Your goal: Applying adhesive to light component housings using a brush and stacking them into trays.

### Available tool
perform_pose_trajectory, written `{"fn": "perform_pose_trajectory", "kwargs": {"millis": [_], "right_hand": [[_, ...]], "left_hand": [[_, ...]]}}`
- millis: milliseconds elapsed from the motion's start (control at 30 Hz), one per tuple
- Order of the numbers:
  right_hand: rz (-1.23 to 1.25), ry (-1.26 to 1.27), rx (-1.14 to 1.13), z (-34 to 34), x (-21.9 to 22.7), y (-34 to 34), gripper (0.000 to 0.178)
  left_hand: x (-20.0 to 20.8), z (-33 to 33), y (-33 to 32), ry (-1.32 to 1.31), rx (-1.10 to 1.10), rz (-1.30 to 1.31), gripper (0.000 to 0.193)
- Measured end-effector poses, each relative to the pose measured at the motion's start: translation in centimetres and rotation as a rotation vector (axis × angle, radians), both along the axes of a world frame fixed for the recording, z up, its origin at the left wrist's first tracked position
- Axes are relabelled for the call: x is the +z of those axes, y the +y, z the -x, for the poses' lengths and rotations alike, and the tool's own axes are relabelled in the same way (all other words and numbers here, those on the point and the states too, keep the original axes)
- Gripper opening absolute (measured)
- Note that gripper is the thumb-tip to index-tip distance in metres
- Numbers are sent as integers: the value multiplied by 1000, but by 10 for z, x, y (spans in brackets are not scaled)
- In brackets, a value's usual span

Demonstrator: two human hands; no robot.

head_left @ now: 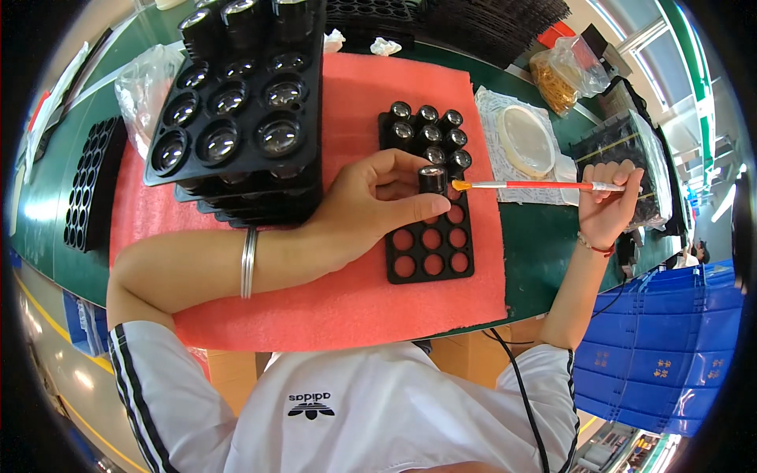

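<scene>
Between the thumb and fingers of my left hand [367,197] is a short black cylinder [433,180] with a shiny top, held over a black tray with round holes [430,277]. Several like cylinders [428,134] stand in the tray's far rows; pink shows through the bare holes of the near rows. My right hand [607,203] grips a paintbrush [528,185] by its handle end. The brush has a red and white handle, and its yellowish bristles point left, close beside the held cylinder; whether they touch I cannot tell.
A tall stack of black trays [236,177] with glass-topped pieces stands left on the pink mat [347,307]. Right of the mat, a round pale dish [526,142] sits on printed paper. Behind it lies a bag of yellow bits [556,83]. Another holed tray [95,185] is far left.
</scene>
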State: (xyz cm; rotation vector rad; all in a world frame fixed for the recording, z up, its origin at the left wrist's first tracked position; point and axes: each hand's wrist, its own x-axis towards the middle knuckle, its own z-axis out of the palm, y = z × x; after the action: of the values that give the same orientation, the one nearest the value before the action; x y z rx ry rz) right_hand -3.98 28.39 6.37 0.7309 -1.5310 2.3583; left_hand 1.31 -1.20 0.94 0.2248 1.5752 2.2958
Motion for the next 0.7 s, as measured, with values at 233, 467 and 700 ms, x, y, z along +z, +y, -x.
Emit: {"fn": "perform_pose_trajectory", "kwargs": {"millis": [233,467,700], "right_hand": [[-69,18,-6,0,-3,0,35],[-138,63,-163,1,-3,2,34],[-75,49,-144,0,0,7,34]], "left_hand": [[-3,0,1,33,7,-4,29],[0,-1,0,73,18,18,28],[0,-2,2,69,-17,-36,31]]}}
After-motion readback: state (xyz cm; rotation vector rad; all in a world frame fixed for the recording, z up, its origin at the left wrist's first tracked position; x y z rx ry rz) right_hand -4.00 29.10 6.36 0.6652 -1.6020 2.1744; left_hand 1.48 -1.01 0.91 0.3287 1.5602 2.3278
